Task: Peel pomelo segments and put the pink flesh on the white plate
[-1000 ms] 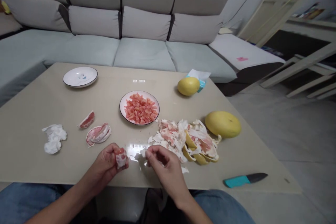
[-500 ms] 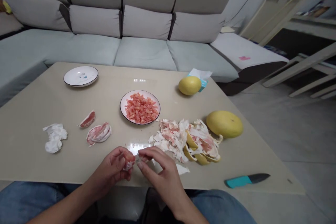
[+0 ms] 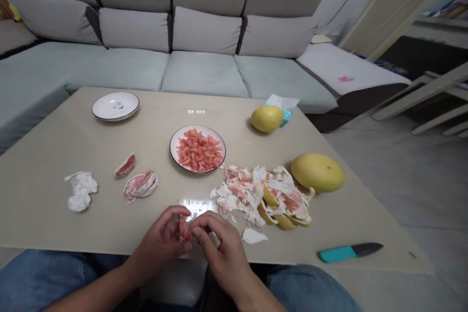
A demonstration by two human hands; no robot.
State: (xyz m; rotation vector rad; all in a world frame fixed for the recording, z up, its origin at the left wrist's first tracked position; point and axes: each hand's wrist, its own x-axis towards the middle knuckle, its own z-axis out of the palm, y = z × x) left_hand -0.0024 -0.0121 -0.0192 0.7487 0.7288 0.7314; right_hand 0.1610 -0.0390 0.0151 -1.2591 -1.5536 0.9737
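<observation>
Left hand gripped a red fruit segment between thumb and fingers, low over the near edge of the table; I saw the right hand at its right side, thumb and forefinger bent toward each other, but could not tell whether they pinched it. Pale and glossy, the tabletop threw back a bright reflection just beyond the fingers. Behind its far edge ran a long sofa, grey-backed with pale seats, and grey floor showed on the right.

To the left I had two loose segments, with a crumpled tissue farther left. A plate of red flesh bits sat beyond the hands, and a patterned plate at the far left. On the right, a heap of peel and membrane crowded the space between my right hand and a big yellow fruit. Another yellow fruit partly hid a blue tissue packet farther off. Near right lay a turquoise-handled knife, dark blade pointing right.
</observation>
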